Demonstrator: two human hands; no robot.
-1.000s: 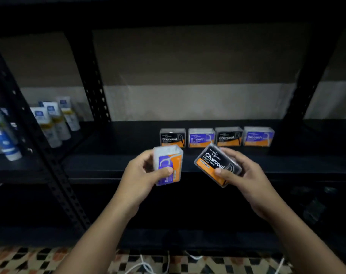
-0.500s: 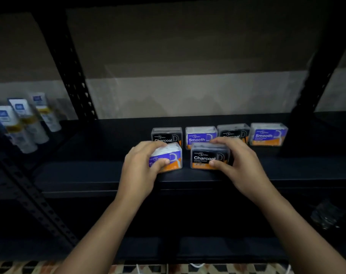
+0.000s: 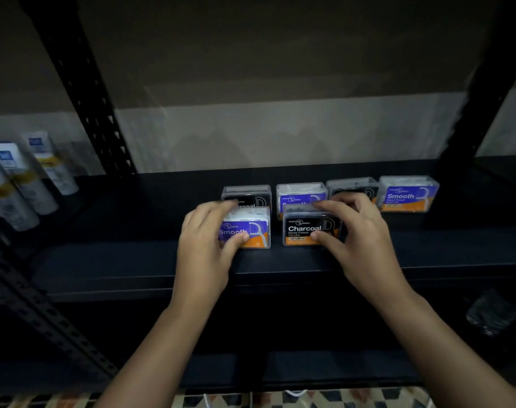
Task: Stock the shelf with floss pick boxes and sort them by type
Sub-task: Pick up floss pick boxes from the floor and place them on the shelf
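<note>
on the dark shelf [image 3: 133, 260], right at the front edge, two boxes are going down side by side. left hand [image 3: 205, 240] is curled round a purple smooth box [image 3: 248, 231], thumb on its face, fingers over the top. right hand [image 3: 354, 231] has a black charcoal box [image 3: 305, 228] the same way, thumb at the front corner, fingers draped over the lid. both boxes look to be sitting on the shelf, though i can't tell for sure that the weight is off the hands.

step in hand, by my read: setting down a front row, and it isn't sorted. the smooth one sits in front of a charcoal box at the back [image 3: 246, 195], and the charcoal one in front of a smooth box at the back [image 3: 301, 195]. behind the right fingers there's another charcoal box [image 3: 352, 187], half hidden, then a last smooth box [image 3: 408, 194] standing clear on the far right.

count it up: six boxes, three smooth, three charcoal, the back row alternating. next move, i'd say, calls for letting go and then regrouping, each kind gathered together, without knocking the close-packed neighbours over.

off to the left on the next bay, some white tubes [image 3: 30, 184] stand blurred; i can't count them surely.
</note>
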